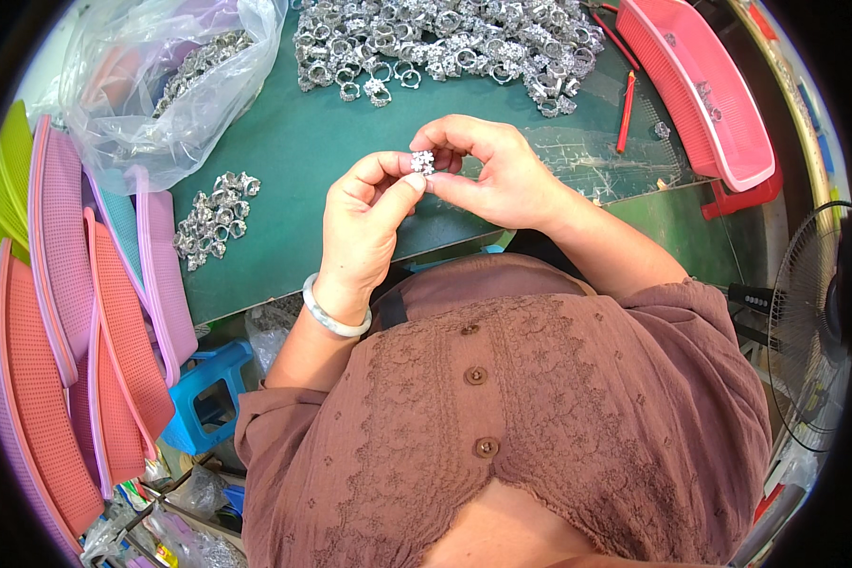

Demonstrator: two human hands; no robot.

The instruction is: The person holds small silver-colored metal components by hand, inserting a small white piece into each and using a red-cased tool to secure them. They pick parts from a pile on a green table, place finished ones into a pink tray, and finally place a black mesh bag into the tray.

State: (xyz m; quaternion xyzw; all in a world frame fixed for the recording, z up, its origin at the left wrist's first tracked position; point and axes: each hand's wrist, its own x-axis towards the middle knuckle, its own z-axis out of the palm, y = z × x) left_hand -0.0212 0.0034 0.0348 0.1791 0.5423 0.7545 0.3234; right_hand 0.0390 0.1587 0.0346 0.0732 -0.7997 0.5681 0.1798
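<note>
A small silver ring with a cluster of bright stones (422, 163) is pinched between both hands above the green table's near edge. My left hand (367, 210), with a pale bangle on its wrist, grips it between thumb and fingers from the left. From the right, my right hand (498, 170) closes on it with thumb and forefinger. The ring's band is mostly hidden by the fingertips. Beyond the hands lies a large heap of silver rings (445, 43). A smaller group of rings (216, 220) rests on the table to the left.
A clear plastic bag (123, 151) with more rings stands at the far left. Stacked pink, purple and green baskets (52, 379) line the left side. At right are a pink basket (705, 85), a red pencil (626, 112) and a fan (805, 312). A blue stool (204, 398) stands below.
</note>
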